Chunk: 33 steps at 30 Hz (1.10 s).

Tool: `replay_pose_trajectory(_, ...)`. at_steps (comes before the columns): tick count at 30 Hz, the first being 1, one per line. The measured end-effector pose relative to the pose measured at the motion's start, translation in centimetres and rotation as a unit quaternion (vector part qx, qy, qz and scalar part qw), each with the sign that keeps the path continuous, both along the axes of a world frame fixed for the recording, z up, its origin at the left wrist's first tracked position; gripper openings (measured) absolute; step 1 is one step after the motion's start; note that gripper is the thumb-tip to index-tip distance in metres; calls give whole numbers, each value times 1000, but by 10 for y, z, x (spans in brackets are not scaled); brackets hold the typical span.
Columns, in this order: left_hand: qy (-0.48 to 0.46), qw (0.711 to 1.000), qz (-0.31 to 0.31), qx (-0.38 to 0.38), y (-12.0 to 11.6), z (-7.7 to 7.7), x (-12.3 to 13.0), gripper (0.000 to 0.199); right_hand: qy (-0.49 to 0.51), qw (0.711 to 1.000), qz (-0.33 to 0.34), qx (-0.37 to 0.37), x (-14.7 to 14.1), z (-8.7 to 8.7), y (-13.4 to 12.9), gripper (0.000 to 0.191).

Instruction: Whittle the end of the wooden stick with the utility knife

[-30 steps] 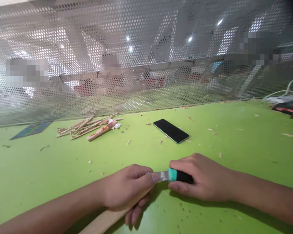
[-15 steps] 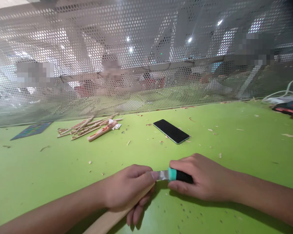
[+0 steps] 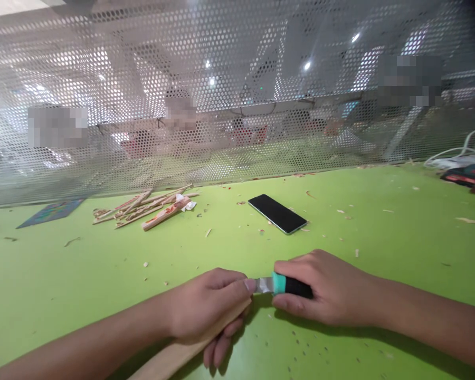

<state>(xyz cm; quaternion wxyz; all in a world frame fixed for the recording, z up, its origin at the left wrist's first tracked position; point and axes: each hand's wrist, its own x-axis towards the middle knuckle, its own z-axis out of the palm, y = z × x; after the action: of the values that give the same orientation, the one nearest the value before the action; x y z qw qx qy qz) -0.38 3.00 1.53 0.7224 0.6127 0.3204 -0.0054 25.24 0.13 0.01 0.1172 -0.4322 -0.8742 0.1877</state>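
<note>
Low in the middle of the head view, my left hand is wrapped round a pale wooden stick, which slants down to the bottom edge. Its thumb lies by the metal blade of a knife, at the stick's upper end. My right hand grips the knife's black and teal handle from the right. The blade points left, and its tip is hidden behind the left thumb and fingers.
A black phone lies beyond my hands on the green table. Carved sticks and a patterned card are at the back left. A perforated metal screen closes the far side. Cables lie far right, and wood chips are scattered about.
The lower part of the wooden stick has shifted slightly left, and my left hand's lower fingers have moved a little with it. My right hand and the knife look almost unchanged.
</note>
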Motion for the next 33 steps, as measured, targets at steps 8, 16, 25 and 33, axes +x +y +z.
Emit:
replay_pose_trajectory(8, 9, 1000, -9, -2, 2, 1, 0, 57, -3, 1000, 3, 2, 0, 2, 0, 59)
replay_pose_trajectory(16, 16, 1000, 1, 6, 0, 0, 0, 54, 4, 1000, 20, -3, 1, 4, 0, 59)
replay_pose_trajectory(25, 16, 1000, -12, -8, 2, 2, 1, 58, -7, 1000, 0, -1, 0, 2, 1, 58)
replay_pose_trajectory(33, 10, 1000, 0, 7, 0, 1, 0, 50, 4, 999, 34, -3, 1, 3, 1, 59)
